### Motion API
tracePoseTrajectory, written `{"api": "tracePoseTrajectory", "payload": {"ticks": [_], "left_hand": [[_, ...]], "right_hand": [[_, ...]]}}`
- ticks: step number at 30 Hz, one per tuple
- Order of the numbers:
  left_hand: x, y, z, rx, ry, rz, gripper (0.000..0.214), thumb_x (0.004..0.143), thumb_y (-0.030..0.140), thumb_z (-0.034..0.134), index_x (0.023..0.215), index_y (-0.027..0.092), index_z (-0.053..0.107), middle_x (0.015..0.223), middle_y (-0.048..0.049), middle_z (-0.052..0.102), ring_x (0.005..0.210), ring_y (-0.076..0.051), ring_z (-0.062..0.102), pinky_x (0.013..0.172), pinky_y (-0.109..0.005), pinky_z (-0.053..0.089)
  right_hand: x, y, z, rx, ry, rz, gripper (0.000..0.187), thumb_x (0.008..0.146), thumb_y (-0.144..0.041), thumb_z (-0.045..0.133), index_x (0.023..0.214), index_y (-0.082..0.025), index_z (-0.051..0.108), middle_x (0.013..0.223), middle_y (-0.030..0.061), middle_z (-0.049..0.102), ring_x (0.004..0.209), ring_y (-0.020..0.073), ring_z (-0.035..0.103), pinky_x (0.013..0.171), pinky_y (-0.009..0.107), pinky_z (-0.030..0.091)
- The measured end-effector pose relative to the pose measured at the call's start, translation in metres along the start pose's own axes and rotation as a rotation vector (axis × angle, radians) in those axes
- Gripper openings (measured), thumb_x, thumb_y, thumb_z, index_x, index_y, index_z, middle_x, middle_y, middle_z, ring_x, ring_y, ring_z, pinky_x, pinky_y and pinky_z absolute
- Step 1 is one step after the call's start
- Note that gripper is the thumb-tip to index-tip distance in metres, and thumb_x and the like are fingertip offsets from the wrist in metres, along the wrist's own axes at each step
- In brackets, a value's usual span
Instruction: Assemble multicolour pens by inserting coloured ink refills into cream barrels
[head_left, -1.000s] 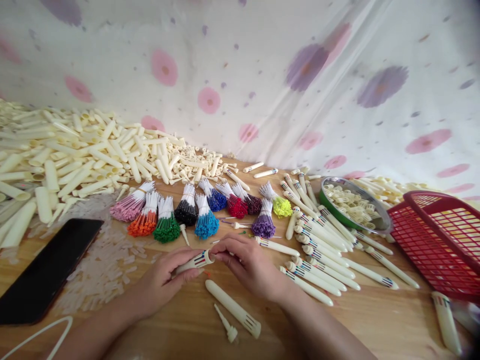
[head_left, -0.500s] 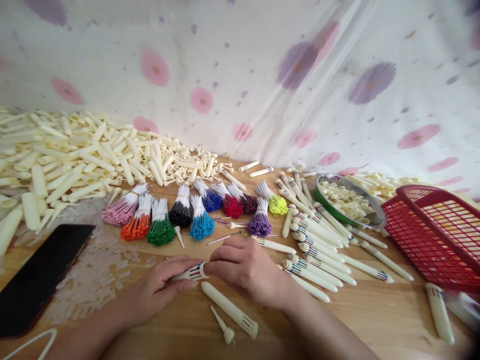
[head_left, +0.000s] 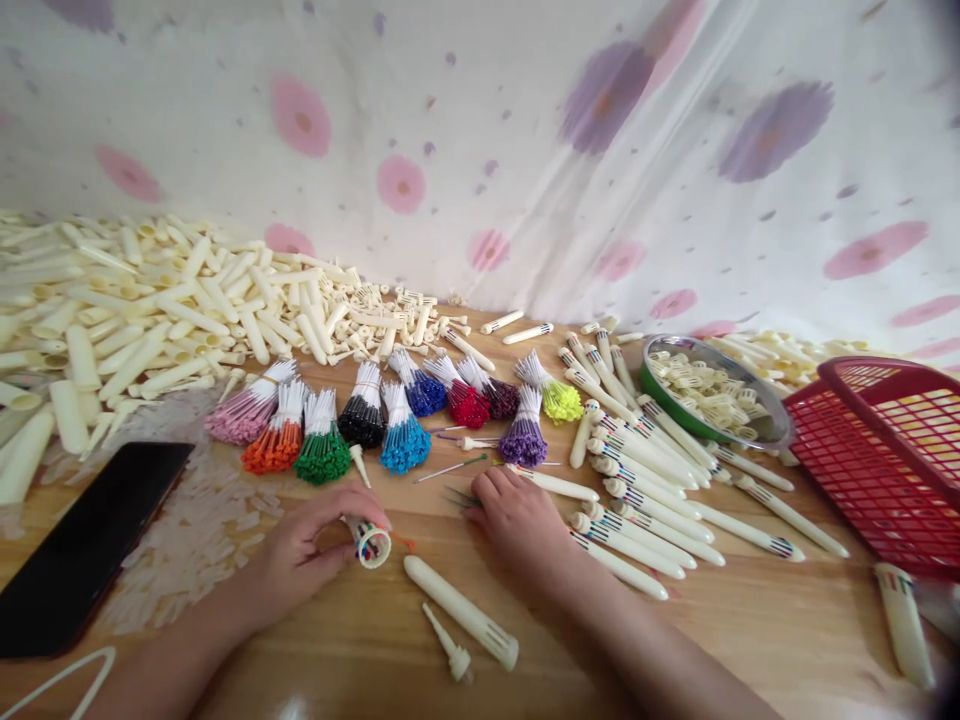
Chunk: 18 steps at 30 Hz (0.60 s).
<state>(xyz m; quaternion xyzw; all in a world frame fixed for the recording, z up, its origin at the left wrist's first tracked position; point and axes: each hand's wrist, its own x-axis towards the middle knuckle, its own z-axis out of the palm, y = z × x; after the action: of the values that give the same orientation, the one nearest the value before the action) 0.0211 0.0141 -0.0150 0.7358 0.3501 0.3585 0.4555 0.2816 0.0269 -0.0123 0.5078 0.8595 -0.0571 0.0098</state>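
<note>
My left hand [head_left: 304,550] is closed around a cream pen barrel [head_left: 370,543], its open end turned toward me with coloured refill tips showing inside. My right hand [head_left: 517,520] rests on the wooden table [head_left: 750,640] a little to the right, fingers curled over thin refills lying by its fingertips; I cannot make out whether it grips one. A loose cream pen barrel [head_left: 463,611] and a small cream tip piece [head_left: 448,645] lie just in front of both hands. Bundles of coloured refills [head_left: 401,440] stand in a row behind the hands.
A big heap of cream pen shells [head_left: 150,310] fills the left. Rows of assembled pens [head_left: 645,490] lie to the right, with a green bowl of small parts [head_left: 709,400] and a red basket [head_left: 885,460] beyond. A black phone [head_left: 82,545] lies at the left. A flowered cloth hangs behind.
My right hand has let go of the pen barrel and moved right and back toward the loose refills. My left hand has turned the barrel so its open end faces me.
</note>
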Motion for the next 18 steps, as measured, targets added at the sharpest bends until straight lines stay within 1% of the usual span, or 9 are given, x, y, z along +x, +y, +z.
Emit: {"api": "tracePoseTrajectory", "payload": {"ticks": [2, 5, 6, 8, 10, 12, 13, 15, 18], "left_hand": [[0.000, -0.001, 0.000, 0.040, -0.012, 0.007, 0.014, 0.087, 0.028, 0.055, 0.096, 0.025, 0.064, 0.086, -0.0034, 0.067, 0.083, -0.018, 0.061, 0.076, -0.028, 0.048], [0.000, -0.001, -0.001, 0.128, -0.047, 0.005, 0.018, 0.087, 0.024, 0.054, 0.101, 0.026, 0.066, 0.091, -0.0036, 0.070, 0.087, -0.019, 0.063, 0.078, -0.028, 0.049], [0.000, 0.000, -0.002, 0.162, -0.056, 0.013, 0.020, 0.087, 0.023, 0.055, 0.103, 0.026, 0.066, 0.093, -0.0038, 0.070, 0.089, -0.020, 0.064, 0.078, -0.028, 0.050], [-0.001, 0.000, -0.001, 0.213, -0.048, 0.050, 0.023, 0.086, 0.022, 0.055, 0.106, 0.027, 0.066, 0.095, -0.0041, 0.071, 0.091, -0.021, 0.064, 0.079, -0.029, 0.051], [-0.001, -0.001, 0.002, 0.242, 0.029, 0.105, 0.023, 0.085, 0.019, 0.056, 0.105, 0.027, 0.066, 0.092, -0.0043, 0.071, 0.088, -0.020, 0.065, 0.077, -0.028, 0.052], [-0.001, -0.001, 0.005, 0.264, 0.172, 0.158, 0.021, 0.084, 0.014, 0.056, 0.099, 0.025, 0.066, 0.088, -0.0040, 0.069, 0.083, -0.018, 0.065, 0.074, -0.027, 0.052], [-0.001, -0.001, 0.007, 0.280, 0.244, 0.183, 0.021, 0.082, 0.012, 0.056, 0.096, 0.024, 0.066, 0.087, -0.0035, 0.068, 0.081, -0.017, 0.064, 0.073, -0.026, 0.052], [0.000, 0.000, 0.010, 0.316, 0.338, 0.224, 0.023, 0.080, 0.006, 0.057, 0.093, 0.023, 0.065, 0.086, -0.0024, 0.065, 0.080, -0.015, 0.063, 0.072, -0.025, 0.051], [0.000, 0.002, 0.011, 0.361, 0.372, 0.257, 0.025, 0.077, 0.003, 0.056, 0.091, 0.023, 0.064, 0.085, -0.0014, 0.064, 0.079, -0.015, 0.062, 0.072, -0.024, 0.051]], "right_hand": [[0.002, 0.000, 0.000, 0.025, -0.001, -0.013, 0.002, 0.084, -0.014, 0.057, 0.085, -0.015, 0.059, 0.084, 0.0114, 0.066, 0.081, 0.0246, 0.063, 0.065, 0.031, 0.046], [0.001, 0.004, -0.014, 0.098, 0.016, -0.016, 0.006, 0.087, -0.012, 0.053, 0.089, -0.015, 0.057, 0.082, 0.0072, 0.067, 0.074, 0.0197, 0.064, 0.063, 0.027, 0.047], [-0.001, 0.005, -0.022, 0.160, 0.047, -0.026, 0.007, 0.088, -0.012, 0.051, 0.092, -0.015, 0.056, 0.083, 0.0064, 0.067, 0.074, 0.0182, 0.064, 0.064, 0.026, 0.047], [-0.009, 0.003, -0.039, 0.374, 0.171, -0.073, 0.011, 0.089, -0.014, 0.050, 0.099, -0.016, 0.054, 0.091, 0.0063, 0.067, 0.080, 0.0164, 0.063, 0.068, 0.025, 0.048], [-0.018, -0.005, -0.054, 0.550, 0.296, -0.118, 0.012, 0.089, -0.017, 0.051, 0.101, -0.017, 0.054, 0.090, 0.0050, 0.066, 0.078, 0.0147, 0.062, 0.067, 0.023, 0.047], [-0.025, -0.018, -0.062, 0.630, 0.344, -0.130, 0.005, 0.089, -0.018, 0.052, 0.093, -0.018, 0.055, 0.080, 0.0024, 0.064, 0.070, 0.0128, 0.060, 0.060, 0.021, 0.045], [-0.027, -0.025, -0.063, 0.637, 0.353, -0.137, 0.002, 0.088, -0.018, 0.054, 0.089, -0.018, 0.055, 0.077, 0.0016, 0.063, 0.067, 0.0124, 0.059, 0.057, 0.021, 0.043], [-0.028, -0.037, -0.061, 0.599, 0.379, -0.170, 0.004, 0.086, -0.018, 0.056, 0.082, -0.017, 0.056, 0.071, 0.0010, 0.062, 0.063, 0.0126, 0.057, 0.055, 0.021, 0.041], [-0.024, -0.046, -0.055, 0.501, 0.442, -0.216, 0.008, 0.086, -0.017, 0.056, 0.078, -0.016, 0.057, 0.068, 0.0012, 0.062, 0.063, 0.0137, 0.057, 0.055, 0.023, 0.039]]}}
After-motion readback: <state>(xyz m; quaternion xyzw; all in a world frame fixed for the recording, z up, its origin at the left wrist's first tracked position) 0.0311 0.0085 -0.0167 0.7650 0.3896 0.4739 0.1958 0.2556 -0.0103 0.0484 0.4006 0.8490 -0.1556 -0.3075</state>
